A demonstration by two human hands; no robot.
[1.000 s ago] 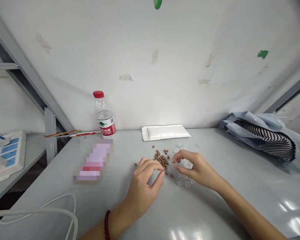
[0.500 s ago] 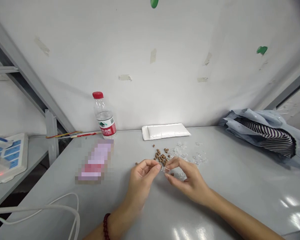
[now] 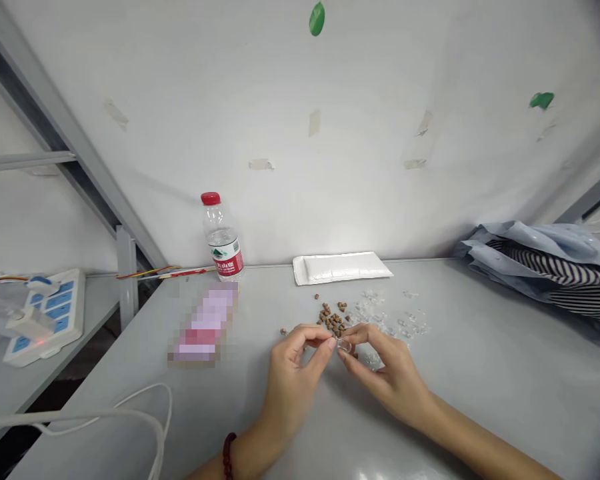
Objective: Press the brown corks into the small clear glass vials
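My right hand (image 3: 387,373) holds a small clear plastic piece (image 3: 344,345) between thumb and fingers, just above the table. Against the left end of that piece, my left hand (image 3: 295,373) is closed in a pinch; whatever lies between its fingertips is too small to make out. Right behind the fingertips is a loose heap of brown pellets (image 3: 334,320), with a few strays to the sides. Many tiny clear plastic pieces (image 3: 370,308) lie scattered behind and right of the pellets, some partly hidden by my right hand.
A white padded packet (image 3: 345,268) lies along the wall. At left stand a red-capped water bottle (image 3: 223,247) and a blurred-out purple flat item (image 3: 207,323). White cables (image 3: 145,417) loop at front left near a power strip (image 3: 55,320). A blue bag (image 3: 540,260) with striped cloth sits right.
The camera view has shifted, so everything appears farther right and slightly lower. Both hands stay together at the clear piece, which now looks turned, with my left fingertips close against it.
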